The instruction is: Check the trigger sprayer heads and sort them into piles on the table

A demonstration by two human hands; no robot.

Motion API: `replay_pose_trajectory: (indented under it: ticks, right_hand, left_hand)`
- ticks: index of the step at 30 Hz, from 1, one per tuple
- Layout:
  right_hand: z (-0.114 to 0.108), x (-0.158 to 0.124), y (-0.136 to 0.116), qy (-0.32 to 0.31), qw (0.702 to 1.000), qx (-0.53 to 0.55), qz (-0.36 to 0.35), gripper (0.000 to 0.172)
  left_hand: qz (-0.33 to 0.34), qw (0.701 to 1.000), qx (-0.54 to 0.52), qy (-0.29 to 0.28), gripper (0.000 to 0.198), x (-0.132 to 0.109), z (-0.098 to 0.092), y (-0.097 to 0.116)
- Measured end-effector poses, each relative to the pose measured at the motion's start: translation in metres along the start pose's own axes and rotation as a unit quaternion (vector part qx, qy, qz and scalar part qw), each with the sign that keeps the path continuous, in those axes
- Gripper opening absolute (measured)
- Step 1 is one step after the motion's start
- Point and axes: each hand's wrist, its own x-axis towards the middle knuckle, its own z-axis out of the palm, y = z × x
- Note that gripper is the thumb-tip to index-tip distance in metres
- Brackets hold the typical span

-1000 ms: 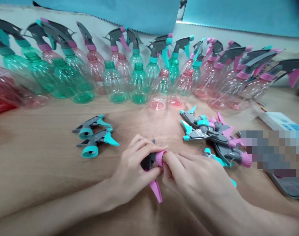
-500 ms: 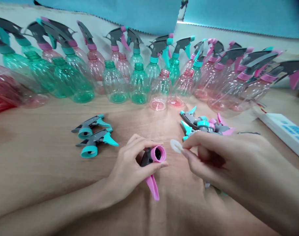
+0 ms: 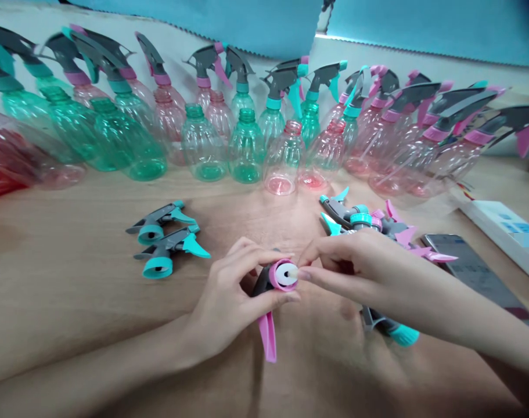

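My left hand [image 3: 236, 293] is closed around a grey spray trigger head with a pink cap and pink lever [image 3: 267, 331], its cap opening turned up toward me. My right hand [image 3: 355, 270] pinches a small white round washer [image 3: 287, 274] and presses it into the pink cap's opening. Both hands meet over the wooden table [image 3: 64, 290] near its front middle.
Two teal trigger heads [image 3: 164, 241] lie to the left. A pile of teal and pink trigger heads [image 3: 369, 223] lies to the right, beside a phone [image 3: 468, 270] and a white box [image 3: 503, 223]. Rows of green and pink bottles [image 3: 247, 145], several with sprayers, stand behind.
My right hand pulled away to the right, then came back with a white washer and set it into the pink cap. My left hand kept hold of the trigger head.
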Motion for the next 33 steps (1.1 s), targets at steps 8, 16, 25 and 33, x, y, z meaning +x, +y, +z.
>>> replay_pose_trajectory:
  ticks: [8, 16, 25, 33]
  right_hand:
    - [-0.002, -0.004, 0.002, 0.083, 0.994, -0.067, 0.021, 0.018]
    - [-0.004, -0.006, 0.001, 0.087, 0.994, -0.067, -0.028, 0.005]
    - [0.014, 0.001, 0.007, 0.081, 0.992, -0.076, -0.057, 0.011]
    - [0.010, -0.006, 0.004, 0.099, 0.986, -0.115, -0.067, 0.015]
  left_hand:
    - [0.011, 1.000, 0.008, 0.002, 0.032, 0.002, 0.001, 0.003]
    - [0.008, 1.000, 0.007, -0.005, 0.032, 0.002, 0.000, 0.001]
    - [0.002, 1.000, 0.009, -0.009, 0.027, 0.001, 0.001, 0.001]
    - [0.014, 1.000, 0.010, -0.003, 0.028, 0.002, 0.000, 0.003]
